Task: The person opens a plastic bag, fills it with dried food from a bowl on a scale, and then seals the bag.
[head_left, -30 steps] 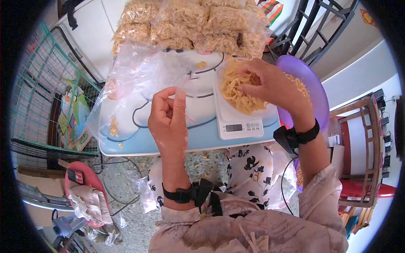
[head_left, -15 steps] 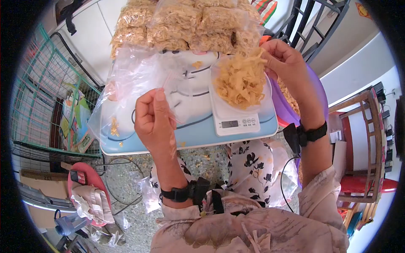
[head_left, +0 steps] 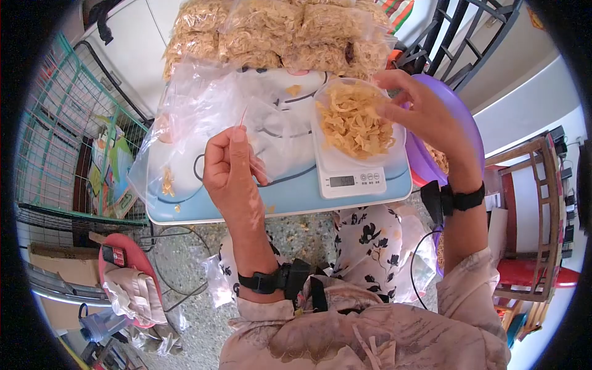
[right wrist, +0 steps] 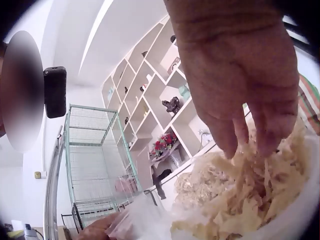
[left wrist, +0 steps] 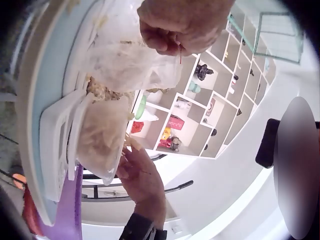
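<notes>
My left hand pinches a clear plastic zip bag by its red-lined edge, left of the scale. A white kitchen scale carries a translucent bowl heaped with pale yellow dried strips. At the bowl's right rim is my right hand, its thumb and fingers apart over the strips. In the right wrist view its fingertips reach down to the top of the heap. The digits on the scale's display are too small to read.
Filled bags of strips are stacked along the table's back. More clear bags lie on the table's left, near a few loose crumbs. A purple basin with more strips stands at the right, and a wire cage at the left.
My right hand came up out of the bowl with strips at its upper right rim, then moved down, and its fingers have parted. The left hand shifted left, still pinching the bag.
</notes>
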`<action>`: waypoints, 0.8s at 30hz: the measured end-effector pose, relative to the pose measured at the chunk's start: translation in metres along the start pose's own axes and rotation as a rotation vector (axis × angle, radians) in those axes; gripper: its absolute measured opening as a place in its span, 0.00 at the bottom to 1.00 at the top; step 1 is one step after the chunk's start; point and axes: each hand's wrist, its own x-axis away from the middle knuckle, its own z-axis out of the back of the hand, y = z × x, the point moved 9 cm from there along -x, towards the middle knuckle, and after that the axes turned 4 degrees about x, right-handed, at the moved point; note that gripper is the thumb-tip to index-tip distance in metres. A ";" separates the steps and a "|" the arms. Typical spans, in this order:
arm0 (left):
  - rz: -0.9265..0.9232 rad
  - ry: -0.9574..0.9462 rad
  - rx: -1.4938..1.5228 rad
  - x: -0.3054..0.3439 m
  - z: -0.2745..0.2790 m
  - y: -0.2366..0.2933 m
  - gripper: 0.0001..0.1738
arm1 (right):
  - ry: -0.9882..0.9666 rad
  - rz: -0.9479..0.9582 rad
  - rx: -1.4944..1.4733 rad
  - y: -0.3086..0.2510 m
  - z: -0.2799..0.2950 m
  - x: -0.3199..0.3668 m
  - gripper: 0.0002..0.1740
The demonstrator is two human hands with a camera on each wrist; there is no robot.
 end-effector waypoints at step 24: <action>-0.013 0.039 -0.013 0.003 0.004 0.008 0.11 | 0.159 0.374 0.149 -0.018 -0.015 -0.005 0.14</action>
